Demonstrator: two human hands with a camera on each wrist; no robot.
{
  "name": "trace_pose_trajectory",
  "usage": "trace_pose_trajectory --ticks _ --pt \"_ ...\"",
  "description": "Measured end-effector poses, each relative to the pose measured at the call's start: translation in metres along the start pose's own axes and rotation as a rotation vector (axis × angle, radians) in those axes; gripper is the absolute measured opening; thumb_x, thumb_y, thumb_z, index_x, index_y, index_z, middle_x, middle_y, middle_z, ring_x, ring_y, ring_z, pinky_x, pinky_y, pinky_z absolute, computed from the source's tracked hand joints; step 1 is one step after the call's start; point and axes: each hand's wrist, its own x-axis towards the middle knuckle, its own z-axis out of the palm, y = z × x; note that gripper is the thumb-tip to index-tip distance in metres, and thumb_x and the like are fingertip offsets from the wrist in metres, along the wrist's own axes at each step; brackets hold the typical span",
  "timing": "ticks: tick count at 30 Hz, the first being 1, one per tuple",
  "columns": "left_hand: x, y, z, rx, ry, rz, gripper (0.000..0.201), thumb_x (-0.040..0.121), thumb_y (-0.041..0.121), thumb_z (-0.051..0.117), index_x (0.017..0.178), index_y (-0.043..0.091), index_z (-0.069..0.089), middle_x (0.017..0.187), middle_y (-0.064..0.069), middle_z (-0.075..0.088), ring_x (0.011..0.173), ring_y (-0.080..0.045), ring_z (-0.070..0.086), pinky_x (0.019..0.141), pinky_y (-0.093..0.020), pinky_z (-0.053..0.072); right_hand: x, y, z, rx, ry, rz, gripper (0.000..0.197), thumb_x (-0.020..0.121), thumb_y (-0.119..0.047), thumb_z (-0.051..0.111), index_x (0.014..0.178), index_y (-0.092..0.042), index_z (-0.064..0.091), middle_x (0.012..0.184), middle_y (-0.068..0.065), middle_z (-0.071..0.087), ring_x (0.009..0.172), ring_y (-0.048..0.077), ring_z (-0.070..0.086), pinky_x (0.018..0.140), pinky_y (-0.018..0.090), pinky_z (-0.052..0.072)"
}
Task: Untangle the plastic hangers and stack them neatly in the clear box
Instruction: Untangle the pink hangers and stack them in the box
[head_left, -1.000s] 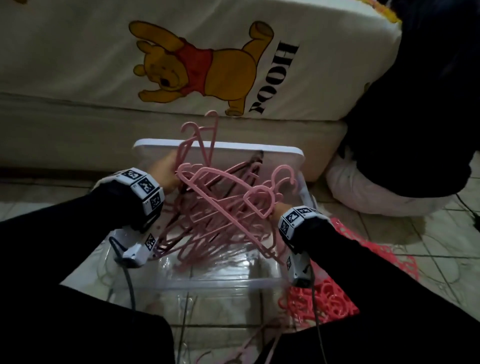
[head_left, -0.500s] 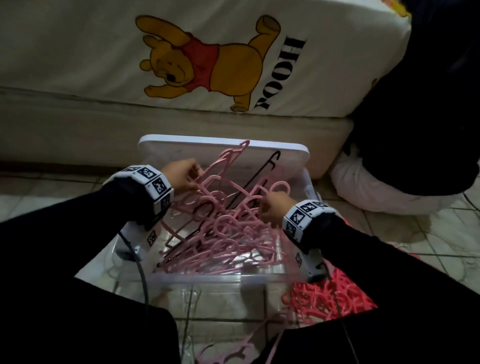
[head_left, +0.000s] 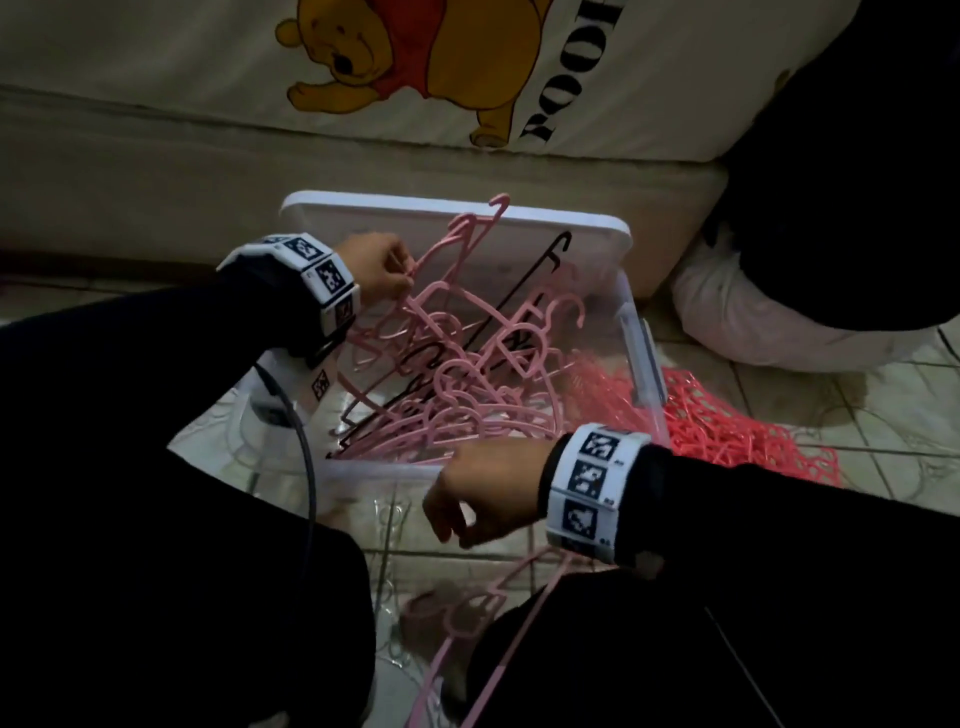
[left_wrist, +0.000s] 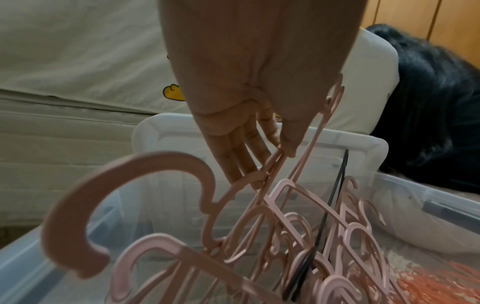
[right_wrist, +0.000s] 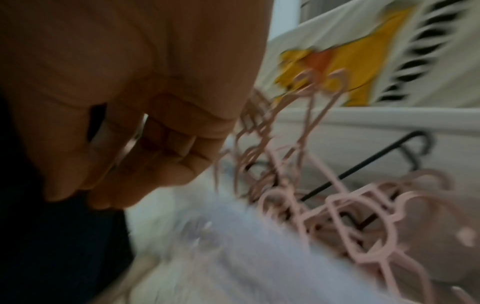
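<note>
pink hangers (head_left: 457, 384) heaped tangled in clear box (head_left: 641, 358) | light, stiff, hooks snag; best taken by shoulder bar | left hand (head_left: 376, 270) pinching one bar | right hand (head_left: 483, 491) loosely curled, empty

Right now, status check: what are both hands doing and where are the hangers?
Left hand pinching pink hangers standing tangled in clear box. Right hand empty, fingers loose, at box's near rim. Black hanger caught in the pile; another pink hanger on the floor.

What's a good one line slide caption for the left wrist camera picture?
Left hand pinches a pink hanger from the tangle above the clear box.
</note>
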Motion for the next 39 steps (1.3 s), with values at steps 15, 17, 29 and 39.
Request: trace_pose_trajectory --ticks 15,17,29,39 --pt "-0.005 -0.003 -0.003 -0.09 -0.035 -0.047 0.021 0.087 0.008 0.065 0.106 0.0 0.061 0.107 -0.02 0.066 0.089 -0.025 0.061 0.085 -0.036 0.049 0.016 -0.027 0.072 -0.435 -0.35 -0.118 0.026 0.091 -0.025 0.056 0.115 -0.02 0.065 0.109 0.006 0.067 0.094 0.028 0.063 0.066 0.027 0.04" --pt "-0.006 -0.003 -0.004 -0.105 -0.038 -0.05 0.02 0.086 0.007 0.065 0.105 0.0 0.061 0.105 -0.021 0.066 0.083 -0.022 0.059 0.083 -0.037 0.05 0.015 -0.028 0.077 -0.39 -0.397 -0.075 0.03 0.095 -0.029 0.048 0.115 -0.014 0.064 0.11 0.009 0.066 0.094 0.029 0.063 0.069 0.028 0.04" --pt "-0.007 -0.006 -0.007 -0.109 -0.038 -0.047 0.018 0.087 0.007 0.066 0.102 -0.001 0.061 0.097 -0.019 0.065 0.075 -0.022 0.057 0.072 -0.033 0.05 -0.017 0.007 -0.01 0.077 -0.054 0.06 0.019 0.086 -0.004 0.059 0.1 -0.007 0.072 0.094 0.008 0.072 0.088 0.022 0.065 0.073 0.021 0.04" --pt "-0.01 -0.007 -0.013 -0.146 -0.059 -0.055 0.014 0.087 0.005 0.064 0.097 -0.003 0.057 0.093 -0.022 0.062 0.068 -0.025 0.056 0.063 -0.03 0.051 -0.1 0.062 -0.095 0.706 0.418 0.128 0.013 0.083 -0.011 0.063 0.095 -0.012 0.068 0.089 0.009 0.073 0.082 0.021 0.071 0.077 0.034 0.059"
